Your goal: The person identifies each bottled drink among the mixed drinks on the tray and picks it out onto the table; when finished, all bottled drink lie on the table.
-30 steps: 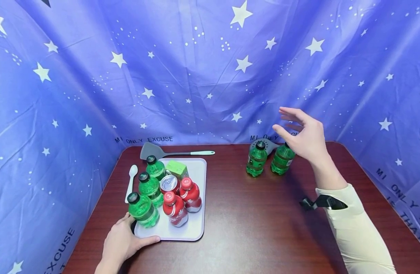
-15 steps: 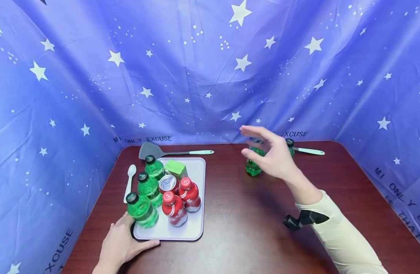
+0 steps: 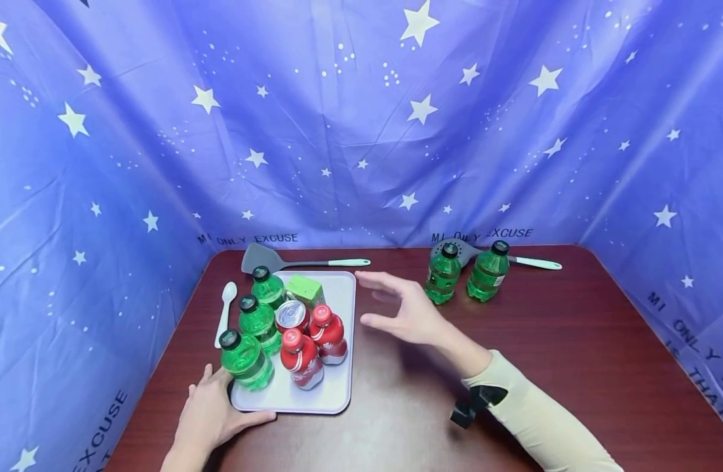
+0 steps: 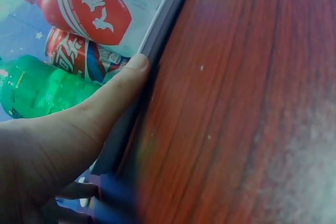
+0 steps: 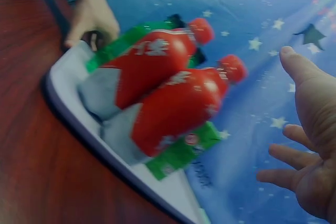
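— Our right hand now hovers just beside the tray's three o'clock edge, swung over from the two green bottles out at two.
— How are its fingers?
— Spread apart, thumb away from the rest.
— And our left hand?
— We hold the tray's seven o'clock corner with it, thumb pressed along the near edge.
— Where does the tray sit?
— Toward nine o'clock on our table; on it we see three green bottles, two red bottles, a can and a green box.
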The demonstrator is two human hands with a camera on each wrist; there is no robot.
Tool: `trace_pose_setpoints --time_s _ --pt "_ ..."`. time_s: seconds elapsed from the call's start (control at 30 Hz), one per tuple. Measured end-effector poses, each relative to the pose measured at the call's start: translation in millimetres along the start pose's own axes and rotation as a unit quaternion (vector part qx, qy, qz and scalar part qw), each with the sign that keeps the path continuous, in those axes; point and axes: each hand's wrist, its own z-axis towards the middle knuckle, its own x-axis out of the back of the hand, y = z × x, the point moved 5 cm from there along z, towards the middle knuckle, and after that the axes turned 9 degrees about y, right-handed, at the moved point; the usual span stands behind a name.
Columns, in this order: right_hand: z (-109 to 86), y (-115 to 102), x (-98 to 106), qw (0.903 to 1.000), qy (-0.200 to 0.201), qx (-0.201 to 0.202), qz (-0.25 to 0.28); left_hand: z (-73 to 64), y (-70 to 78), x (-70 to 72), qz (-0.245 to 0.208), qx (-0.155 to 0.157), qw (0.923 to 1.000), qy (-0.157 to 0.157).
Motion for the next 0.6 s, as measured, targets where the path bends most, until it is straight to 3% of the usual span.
trace_pose_setpoints --time_s 0.2,0.33,0.6 --pt "-0.5 6.9 -27.9 0.9986 -0.026 0.019 -0.042 -1.4 0.1 -0.7 0.01 0.03 0.9992 -0.025" --pt "0.3 10.5 -41.7 0.9974 -0.045 0.013 -0.054 -2.9 -0.1 -0.5 0.01 0.034 0.9989 -0.031" --pt "-0.4 18.3 -60.0 0.9967 -0.078 -0.021 0.004 -3.5 0.7 0.6 0.008 0.022 0.9996 -0.016"
